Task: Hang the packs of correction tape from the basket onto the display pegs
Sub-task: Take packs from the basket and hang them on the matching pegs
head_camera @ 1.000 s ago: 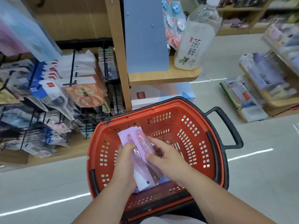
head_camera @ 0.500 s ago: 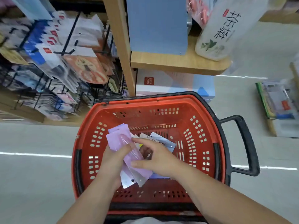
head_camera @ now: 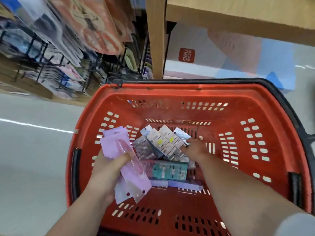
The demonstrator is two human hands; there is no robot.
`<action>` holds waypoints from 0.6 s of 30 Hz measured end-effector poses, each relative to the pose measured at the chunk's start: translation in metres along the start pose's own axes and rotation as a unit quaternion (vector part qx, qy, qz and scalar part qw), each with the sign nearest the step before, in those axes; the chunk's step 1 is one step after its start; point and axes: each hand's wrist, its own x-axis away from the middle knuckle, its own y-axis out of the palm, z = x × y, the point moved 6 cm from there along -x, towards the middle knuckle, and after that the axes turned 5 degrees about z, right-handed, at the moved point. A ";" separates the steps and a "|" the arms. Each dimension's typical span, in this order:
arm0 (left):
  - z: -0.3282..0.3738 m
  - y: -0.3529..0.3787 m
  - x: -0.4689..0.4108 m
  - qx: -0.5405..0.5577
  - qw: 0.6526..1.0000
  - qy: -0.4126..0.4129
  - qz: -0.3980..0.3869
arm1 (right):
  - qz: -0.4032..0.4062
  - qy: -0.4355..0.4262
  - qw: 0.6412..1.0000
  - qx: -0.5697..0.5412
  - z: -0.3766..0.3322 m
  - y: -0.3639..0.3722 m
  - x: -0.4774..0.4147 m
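Your left hand (head_camera: pixel 105 169) gripped pink correction-tape packs (head_camera: pixel 119 147), long axes 11 to 5 o'clock; your right hand (head_camera: pixel 196 150), nearer, touched loose packs (head_camera: pixel 163 140) at its 10 o'clock, grip unclear.

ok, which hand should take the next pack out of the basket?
Right, probably. The right hand is down at the loose packs in the red basket. The left hand grips a stack of pink packs, so it's full.

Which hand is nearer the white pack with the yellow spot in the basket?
Right. The right hand is close on the white pack's right side; the left hand sits further off to its lower left, gripping pink packs.
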 end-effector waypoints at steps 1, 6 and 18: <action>-0.002 0.000 -0.002 -0.006 1.000 -0.001 0.002 | 0.011 -0.002 1.000 0.020 -0.002 0.006 -0.005; -0.006 -0.003 -0.005 -0.037 0.999 -0.022 0.020 | 0.065 -0.027 0.994 0.087 -0.017 0.019 -0.010; -0.006 -0.009 -0.003 -0.045 0.998 -0.022 0.036 | 0.101 -0.061 0.984 0.130 -0.030 0.041 -0.016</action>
